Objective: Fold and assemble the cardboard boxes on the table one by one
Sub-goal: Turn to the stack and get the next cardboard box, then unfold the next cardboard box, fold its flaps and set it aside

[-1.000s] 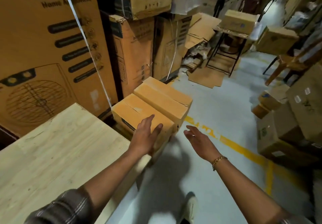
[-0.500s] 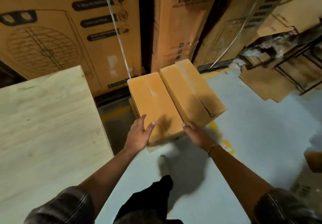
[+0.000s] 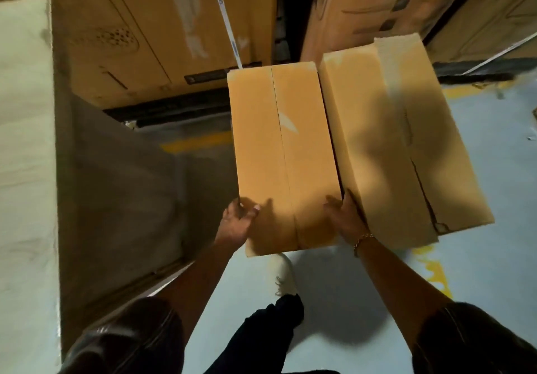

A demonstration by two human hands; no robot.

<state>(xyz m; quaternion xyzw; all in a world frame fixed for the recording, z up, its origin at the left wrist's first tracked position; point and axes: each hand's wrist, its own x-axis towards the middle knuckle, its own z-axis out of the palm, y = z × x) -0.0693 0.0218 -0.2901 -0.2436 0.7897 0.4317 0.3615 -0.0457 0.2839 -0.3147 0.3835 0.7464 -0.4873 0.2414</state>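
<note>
Just below me, past the end of the table, lies a long tan cardboard box [image 3: 282, 155], its flaps closed and a seam running down the middle of its top. I cannot tell what it rests on. My left hand [image 3: 236, 222] grips its near left corner, thumb over the top edge and fingers wrapped down the side. My right hand [image 3: 344, 216], a gold bracelet [image 3: 363, 238] at the wrist, holds the near right edge, thumb on top and fingers slipped into the narrow gap beside it. Both hands are closed on this one box.

A second tan cardboard box [image 3: 392, 141] of similar shape sits tight against its right side, darkened by my shadow.

This looks like the moment of lifting an assembled box. To do it well, I judge I should draw it straight toward me with both hands level, so the neighbour is not dragged along, and support the bottom so the seam stays closed.

To the left stands a pale wooden table [image 3: 23, 141]. Behind the boxes rise large printed brown cartons [image 3: 139, 39], one crossed by a white packing strap [image 3: 226, 24]. The pale grey floor [image 3: 479, 170] carries a yellow painted line [image 3: 197, 142]. My white shoe [image 3: 283, 275] shows beneath the box's near end.
</note>
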